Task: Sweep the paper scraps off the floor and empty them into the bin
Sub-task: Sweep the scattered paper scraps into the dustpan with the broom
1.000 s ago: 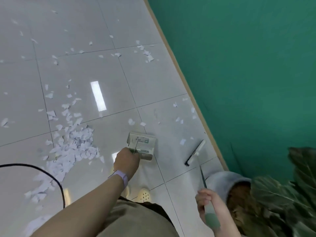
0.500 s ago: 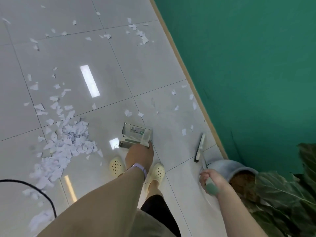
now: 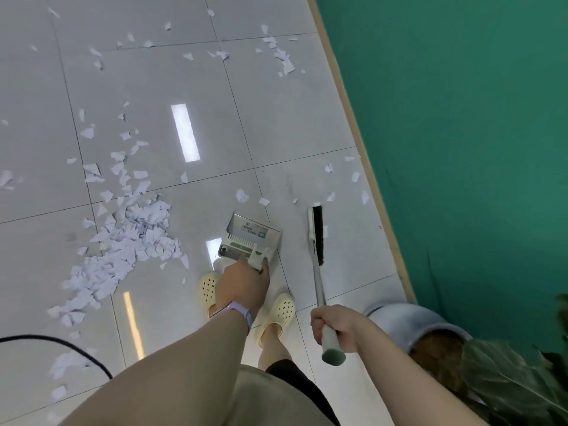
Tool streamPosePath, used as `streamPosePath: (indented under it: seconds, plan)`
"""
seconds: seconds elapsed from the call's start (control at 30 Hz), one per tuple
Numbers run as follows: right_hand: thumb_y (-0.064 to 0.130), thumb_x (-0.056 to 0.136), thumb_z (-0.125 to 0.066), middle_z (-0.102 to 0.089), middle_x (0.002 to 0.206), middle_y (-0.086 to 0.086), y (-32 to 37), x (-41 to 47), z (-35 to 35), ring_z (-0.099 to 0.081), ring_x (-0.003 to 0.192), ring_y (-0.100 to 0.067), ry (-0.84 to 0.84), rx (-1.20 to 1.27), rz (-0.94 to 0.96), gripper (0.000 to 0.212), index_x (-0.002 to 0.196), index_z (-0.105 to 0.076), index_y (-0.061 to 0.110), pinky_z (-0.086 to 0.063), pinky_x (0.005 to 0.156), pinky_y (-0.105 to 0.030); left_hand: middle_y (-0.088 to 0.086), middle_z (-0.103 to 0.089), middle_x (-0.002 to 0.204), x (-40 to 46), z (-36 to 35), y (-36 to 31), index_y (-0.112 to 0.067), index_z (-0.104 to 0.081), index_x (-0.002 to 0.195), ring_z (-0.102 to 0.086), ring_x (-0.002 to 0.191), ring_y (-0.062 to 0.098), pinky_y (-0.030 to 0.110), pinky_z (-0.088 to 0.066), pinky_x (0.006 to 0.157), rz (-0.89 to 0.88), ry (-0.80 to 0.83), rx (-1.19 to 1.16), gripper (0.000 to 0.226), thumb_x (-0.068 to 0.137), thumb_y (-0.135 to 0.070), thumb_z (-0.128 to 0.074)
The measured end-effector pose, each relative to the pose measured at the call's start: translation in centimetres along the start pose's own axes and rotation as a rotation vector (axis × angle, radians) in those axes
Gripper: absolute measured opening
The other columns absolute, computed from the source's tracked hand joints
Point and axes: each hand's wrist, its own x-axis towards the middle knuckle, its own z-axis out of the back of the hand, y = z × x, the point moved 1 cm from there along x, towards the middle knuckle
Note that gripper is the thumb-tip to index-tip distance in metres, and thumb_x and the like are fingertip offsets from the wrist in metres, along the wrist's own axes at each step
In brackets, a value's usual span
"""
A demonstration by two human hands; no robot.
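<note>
Head view: left hand point(image 3: 242, 282) curled round the handle of the dustpan point(image 3: 250, 239) at frame centre, just above two yellow clogs point(image 3: 278, 315). Right hand point(image 3: 335, 325) fisted on the broom point(image 3: 316, 241), brush head low over the floor point(image 3: 276, 118) beside the pan. Main heap of paper scraps point(image 3: 129, 238) at centre left (strays scattered across the tiles toward the top). Potted plant point(image 3: 461, 358) at lower right, against the green wall point(image 3: 461, 118).

The left hand point(image 3: 242, 284) hides the dustpan point(image 3: 250, 238) handle; its label is illegible. The plant point(image 3: 516, 379) and cable point(image 3: 61, 341) are cut by frame edges.
</note>
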Motion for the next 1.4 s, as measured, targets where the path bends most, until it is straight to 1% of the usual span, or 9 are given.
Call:
streamPosePath:
  seconds: [0.27, 0.43, 0.53, 0.67, 0.77, 0.93, 1.07, 1.23, 1.4]
  plan:
    - [-0.004, 0.087, -0.049, -0.038, 0.061, 0.001, 6.0, -0.8, 0.5, -0.037, 0.038, -0.005, 0.158, -0.053, -0.019, 0.023, 0.07, -0.044, 0.011, -0.037, 0.033, -0.018, 0.003, -0.065, 0.081, -0.2, -0.6, -1.1, -0.017, -0.066, 0.087, -0.06, 0.07, 0.023, 0.03, -0.049, 0.062, 0.011, -0.042, 0.026, 0.049, 0.097, -0.059, -0.043]
    - [-0.003, 0.083, -0.054, -0.036, 0.053, 0.006, 11.3, 0.9, 0.3, -0.037, 0.034, -0.004, 0.452, 0.027, -0.057, 0.026, 0.073, -0.04, 0.017, -0.035, 0.03, -0.017, 0.002, -0.064, 0.081, 0.7, 0.0, -0.4, -0.02, -0.063, 0.084, -0.055, 0.071, 0.024, 0.029, -0.042, 0.062, 0.028, -0.129, 0.051, 0.046, 0.096, -0.059, -0.044]
    - [0.0, 0.088, -0.051, -0.038, 0.053, 0.006, 12.9, 0.0, 0.1, -0.039, 0.034, -0.005, 0.571, 0.004, -0.03, 0.016, 0.076, -0.054, 0.01, -0.036, 0.03, -0.018, 0.002, -0.064, 0.079, 1.0, 0.1, -0.8, -0.02, -0.065, 0.085, -0.055, 0.069, 0.024, 0.029, -0.043, 0.062, 0.029, -0.163, 0.051, 0.047, 0.095, -0.061, -0.045]
    - [-0.001, 0.091, -0.046, -0.038, 0.057, 0.001, 10.3, -1.8, 1.7, -0.035, 0.038, -0.006, 0.381, -0.317, 0.189, 0.02, 0.079, -0.046, 0.014, -0.031, 0.032, -0.017, 0.004, -0.066, 0.079, 1.1, 0.0, -1.7, -0.017, -0.065, 0.082, -0.06, 0.07, 0.026, 0.029, -0.045, 0.062, 0.03, -0.164, 0.048, 0.05, 0.095, -0.061, -0.045]
    - [-0.005, 0.089, -0.048, -0.04, 0.058, -0.003, 7.3, -3.1, 6.1, -0.035, 0.044, -0.012, 0.241, -0.393, 0.355, 0.021, 0.08, -0.044, 0.013, -0.031, 0.04, -0.019, 0.006, -0.067, 0.08, 1.6, 0.0, -2.1, -0.016, -0.064, 0.079, -0.061, 0.07, 0.028, 0.029, -0.046, 0.062, 0.029, -0.165, 0.029, 0.05, 0.095, -0.06, -0.047]
    - [-0.008, 0.086, -0.049, -0.041, 0.057, -0.007, 3.6, -4.2, 13.6, -0.037, 0.043, -0.015, -0.014, -0.263, 0.414, 0.02, 0.08, -0.042, 0.009, -0.031, 0.041, -0.02, 0.01, -0.068, 0.082, 0.5, -1.0, -2.4, -0.014, -0.062, 0.076, -0.06, 0.072, 0.033, 0.032, -0.049, 0.065, 0.032, -0.128, -0.043, 0.051, 0.094, -0.06, -0.05]
    - [-0.006, 0.086, -0.05, -0.049, 0.056, -0.008, 1.8, -4.4, 17.2, -0.043, 0.042, -0.015, -0.192, -0.173, 0.409, 0.012, 0.082, -0.049, 0.006, -0.036, 0.04, -0.021, 0.01, -0.064, 0.08, -0.8, -1.1, -5.1, -0.011, -0.062, 0.077, -0.056, 0.072, 0.034, 0.032, -0.043, 0.065, 0.031, -0.124, -0.16, 0.049, 0.096, -0.056, -0.052]
    - [-0.007, 0.086, -0.049, -0.049, 0.056, -0.011, 1.7, -3.9, 20.7, -0.042, 0.038, -0.014, -0.288, 0.068, 0.333, 0.021, 0.067, -0.052, 0.004, -0.038, 0.036, -0.021, 0.015, -0.062, 0.084, -0.2, -1.5, -7.5, -0.004, -0.064, 0.084, -0.057, 0.079, 0.036, 0.035, -0.044, 0.07, 0.117, -0.174, -0.358, 0.051, 0.097, -0.052, -0.052]
    - [-0.006, 0.089, -0.043, -0.047, 0.049, -0.007, 4.2, -2.2, 21.8, -0.043, 0.034, -0.016, -0.358, 0.087, 0.311, 0.026, 0.065, -0.049, 0.005, -0.041, 0.037, -0.023, 0.015, -0.064, 0.078, 1.2, -2.7, -10.8, -0.004, -0.064, 0.077, -0.06, 0.076, 0.036, 0.035, -0.045, 0.067, 0.091, -0.17, -0.382, 0.054, 0.098, -0.051, -0.05]
